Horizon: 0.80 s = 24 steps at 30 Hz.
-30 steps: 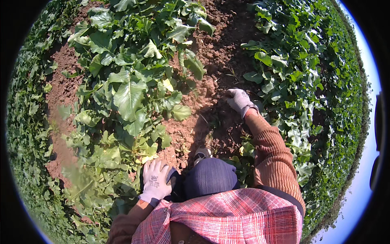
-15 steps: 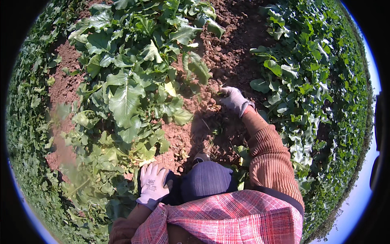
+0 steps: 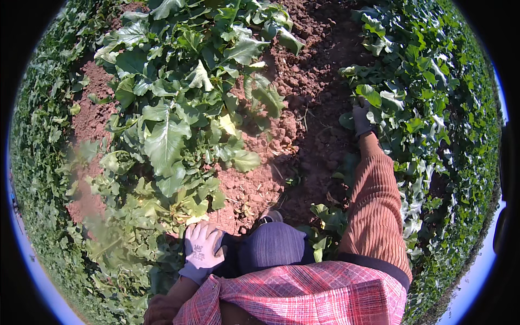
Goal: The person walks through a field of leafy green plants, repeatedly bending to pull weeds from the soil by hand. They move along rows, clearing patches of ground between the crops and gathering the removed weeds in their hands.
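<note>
My left hand (image 3: 204, 246), in a pale work glove, lies palm down on my dark-clothed leg with its fingers stretched out. Beside it is my bent knee (image 3: 273, 246) in dark blue cloth, with a shoe tip (image 3: 271, 216) just beyond. My right arm is stretched forward, and my gloved right hand (image 3: 362, 120) reaches into the edge of the right-hand row of leafy green plants (image 3: 414, 92). Shade and leaves hide its fingers, so whether it grips anything does not show.
A furrow of reddish-brown clods (image 3: 311, 70) runs between the rows. To the left stands a row of broad-leaved plants (image 3: 168, 135), with yellowing leaves (image 3: 189, 208) low down near my left hand. More soil (image 3: 95, 89) shows farther left.
My right hand has moved from the soil in the furrow, rightward and slightly farther away, into the right row's leaves. My left hand stays on my leg.
</note>
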### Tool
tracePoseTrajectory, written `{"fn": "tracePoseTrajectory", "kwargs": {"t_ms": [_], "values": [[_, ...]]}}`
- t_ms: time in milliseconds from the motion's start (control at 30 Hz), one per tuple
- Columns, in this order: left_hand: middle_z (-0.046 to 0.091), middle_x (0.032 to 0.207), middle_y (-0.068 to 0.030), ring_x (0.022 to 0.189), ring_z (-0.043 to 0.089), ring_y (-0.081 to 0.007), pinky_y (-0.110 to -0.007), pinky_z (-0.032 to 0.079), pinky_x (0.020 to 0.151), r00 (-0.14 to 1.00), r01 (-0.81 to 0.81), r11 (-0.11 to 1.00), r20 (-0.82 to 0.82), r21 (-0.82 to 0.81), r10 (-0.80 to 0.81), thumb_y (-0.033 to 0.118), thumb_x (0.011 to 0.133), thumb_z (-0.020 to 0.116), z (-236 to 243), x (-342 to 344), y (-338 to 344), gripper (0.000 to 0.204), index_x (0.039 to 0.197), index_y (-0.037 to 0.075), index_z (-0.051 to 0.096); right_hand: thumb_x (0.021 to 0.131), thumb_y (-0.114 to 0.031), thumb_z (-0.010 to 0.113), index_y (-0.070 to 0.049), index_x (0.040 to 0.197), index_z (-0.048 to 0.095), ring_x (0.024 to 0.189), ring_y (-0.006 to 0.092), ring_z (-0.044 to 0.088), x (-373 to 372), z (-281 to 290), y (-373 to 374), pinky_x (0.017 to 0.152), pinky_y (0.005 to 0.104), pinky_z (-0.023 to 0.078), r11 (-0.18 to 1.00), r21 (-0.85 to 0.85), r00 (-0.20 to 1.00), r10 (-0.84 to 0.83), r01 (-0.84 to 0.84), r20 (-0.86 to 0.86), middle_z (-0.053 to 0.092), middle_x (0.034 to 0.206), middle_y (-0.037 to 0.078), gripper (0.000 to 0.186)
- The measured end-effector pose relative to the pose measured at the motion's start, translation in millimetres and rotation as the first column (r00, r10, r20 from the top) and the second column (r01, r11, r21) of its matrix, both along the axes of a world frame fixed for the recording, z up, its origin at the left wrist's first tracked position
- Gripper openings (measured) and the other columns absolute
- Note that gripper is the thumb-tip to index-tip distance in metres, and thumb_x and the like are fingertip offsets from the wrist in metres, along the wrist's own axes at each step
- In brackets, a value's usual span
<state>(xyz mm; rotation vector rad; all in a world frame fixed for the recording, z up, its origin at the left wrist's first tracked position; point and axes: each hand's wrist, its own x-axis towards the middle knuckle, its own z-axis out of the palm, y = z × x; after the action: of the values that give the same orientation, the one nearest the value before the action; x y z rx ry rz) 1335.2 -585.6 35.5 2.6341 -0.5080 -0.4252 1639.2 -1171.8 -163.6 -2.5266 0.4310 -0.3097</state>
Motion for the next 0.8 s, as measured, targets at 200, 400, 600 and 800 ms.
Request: {"fn": "tracePoseTrajectory", "kwargs": {"t_ms": [200, 400, 600, 800], "values": [[0.06, 0.119, -0.0118, 0.122, 0.051, -0.0373, -0.056, 0.034, 0.106, 0.997, 0.01, 1.0, -0.075, -0.006, -0.011, 0.031, 0.061, 0.077, -6, 2, 0, 0.051, 0.106, 0.01, 0.067, 0.089, -0.013, 0.073, -0.002, 0.101, 0.072, 0.092, 0.0268, 0.067, -65, 60, 50, 0.083, 0.035, 0.052, 0.909, 0.004, 0.908, 0.416, -0.417, 0.047, 0.069, 0.094, 0.009, 0.016], [0.058, 0.124, -0.0116, 0.128, 0.046, -0.0391, -0.059, 0.03, 0.107, 0.997, 0.025, 1.0, -0.077, -0.017, -0.027, 0.039, 0.061, 0.076, -15, -4, 7, 0.058, 0.111, 0.012, 0.066, 0.064, -0.026, 0.092, -0.001, 0.121, 0.062, 0.104, 0.0341, 0.066, -34, 30, 16, 0.092, 0.0423, 0.053, 0.976, -0.178, 0.986, -0.108, 0.13, 0.125, 0.068, 0.114, 0.018, 0.069], [0.059, 0.124, -0.0112, 0.126, 0.049, -0.0367, -0.057, 0.03, 0.111, 0.997, 0.013, 0.999, -0.082, 0.052, -0.009, 0.033, 0.063, 0.076, -12, -8, 6, 0.051, 0.108, 0.01, 0.067, 0.066, -0.041, 0.089, -0.007, 0.138, 0.056, 0.132, 0.0356, 0.053, 31, 4, -30, 0.113, 0.0445, 0.04, 0.856, -0.517, 0.951, -0.151, -0.01, -0.269, 0.06, 0.137, 0.018, 0.086], [0.059, 0.123, -0.0122, 0.125, 0.05, -0.0373, -0.058, 0.03, 0.111, 0.999, 0.01, 0.999, -0.048, 0.034, -0.009, 0.032, 0.062, 0.077, -10, -5, 3, 0.051, 0.106, 0.01, 0.067, 0.097, -0.042, 0.056, -0.013, 0.119, 0.068, 0.119, 0.0346, 0.062, 49, 48, 9, 0.102, 0.0473, 0.047, 0.808, -0.582, 0.855, -0.232, -0.096, -0.463, 0.068, 0.125, 0.013, 0.038]]}}
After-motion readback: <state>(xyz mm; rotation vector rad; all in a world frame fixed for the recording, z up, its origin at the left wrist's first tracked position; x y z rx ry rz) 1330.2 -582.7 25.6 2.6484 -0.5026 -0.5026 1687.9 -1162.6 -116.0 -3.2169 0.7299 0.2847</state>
